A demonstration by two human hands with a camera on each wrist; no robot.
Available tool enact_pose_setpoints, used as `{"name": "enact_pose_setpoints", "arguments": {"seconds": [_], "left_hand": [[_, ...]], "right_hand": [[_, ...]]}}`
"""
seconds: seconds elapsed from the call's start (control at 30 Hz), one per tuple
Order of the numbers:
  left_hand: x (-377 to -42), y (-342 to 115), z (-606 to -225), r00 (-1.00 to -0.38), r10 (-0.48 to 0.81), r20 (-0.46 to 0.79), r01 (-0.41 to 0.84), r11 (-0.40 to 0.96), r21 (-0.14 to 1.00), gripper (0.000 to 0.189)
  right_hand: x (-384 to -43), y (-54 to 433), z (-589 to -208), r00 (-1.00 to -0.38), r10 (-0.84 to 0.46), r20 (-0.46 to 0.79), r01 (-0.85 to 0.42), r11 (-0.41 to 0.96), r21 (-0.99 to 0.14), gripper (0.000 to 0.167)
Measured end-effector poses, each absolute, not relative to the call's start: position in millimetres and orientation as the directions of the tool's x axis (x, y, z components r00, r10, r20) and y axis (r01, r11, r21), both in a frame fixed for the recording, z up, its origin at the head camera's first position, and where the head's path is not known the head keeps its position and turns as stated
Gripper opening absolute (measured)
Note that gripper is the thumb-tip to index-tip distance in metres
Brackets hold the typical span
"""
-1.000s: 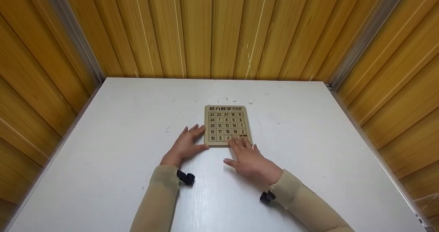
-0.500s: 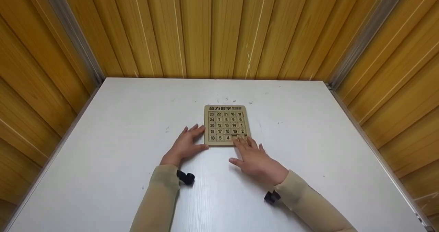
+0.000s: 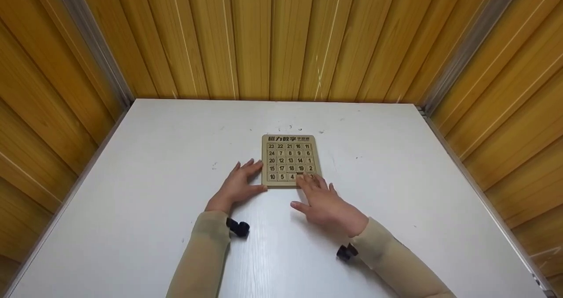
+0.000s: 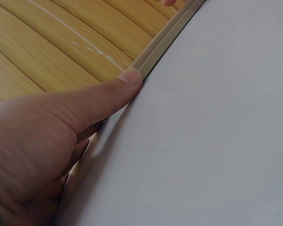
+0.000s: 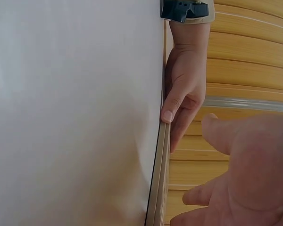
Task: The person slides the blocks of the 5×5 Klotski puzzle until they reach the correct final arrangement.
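A wooden number slide puzzle (image 3: 290,160) lies flat on the white table, its numbered tiles in rows under a printed heading. My left hand (image 3: 236,185) rests at its lower left, fingers extended against the left edge and the thumb touching the bottom corner. In the left wrist view that thumb (image 4: 104,96) presses on the board's side. The fingertips of my right hand (image 3: 330,205) lie on the bottom row right of tile 4, thumb held apart over the table. They hide part of that row; a dark strip of gap shows just above them.
The white table (image 3: 176,135) spreads around the puzzle, with small dark marks behind it. Wood-look panels (image 3: 272,38) wall in the back and both sides. Each sleeve carries a small black wrist camera (image 3: 239,228).
My right hand first slides rightward along the bottom row, uncovering tile 4, then shifts slightly back left. Tile 3 now shows partly at the row's right end. My left hand stays put.
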State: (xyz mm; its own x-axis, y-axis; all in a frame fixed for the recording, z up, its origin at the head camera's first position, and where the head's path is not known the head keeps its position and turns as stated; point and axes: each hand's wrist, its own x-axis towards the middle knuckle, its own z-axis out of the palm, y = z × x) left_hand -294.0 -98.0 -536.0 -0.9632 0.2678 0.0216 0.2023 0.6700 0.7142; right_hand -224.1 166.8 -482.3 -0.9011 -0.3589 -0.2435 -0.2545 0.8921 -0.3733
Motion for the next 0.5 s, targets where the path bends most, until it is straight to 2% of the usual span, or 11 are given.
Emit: {"name": "enact_pose_setpoints", "arguments": {"seconds": [0.27, 0.5], "left_hand": [[-293.6, -98.3, -536.5, -0.966, 0.256, 0.022, 0.194, 0.670, 0.716, 0.081], [-294.0, -98.4, -537.6, -0.965, 0.259, 0.039, 0.210, 0.675, 0.707, 0.081]], "right_hand": [[-226.7, 144.2, -482.2, -0.880, -0.405, -0.249, -0.303, 0.881, -0.364, 0.083], [-226.9, 139.0, -484.0, -0.876, -0.405, -0.261, -0.297, 0.881, -0.367, 0.083]]}}
